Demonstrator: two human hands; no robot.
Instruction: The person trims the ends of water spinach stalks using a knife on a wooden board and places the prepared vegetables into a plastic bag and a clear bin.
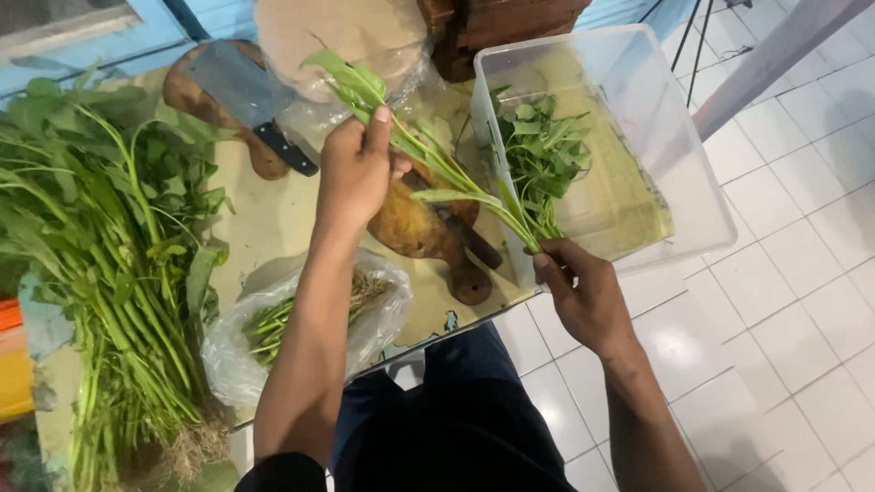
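Observation:
Both hands hold one green leafy stalk stretched between them over the table. My left hand grips its leafy upper part, thumb pressed along the stem. My right hand pinches the lower end beside the near corner of a clear plastic tub. Several picked green leaves lie inside that tub.
A big bundle of long-stemmed greens with roots lies at the left. A clear plastic bag holds cut stems. A cleaver rests on a wooden board; another wooden board sits under the hands. White tiled floor lies right.

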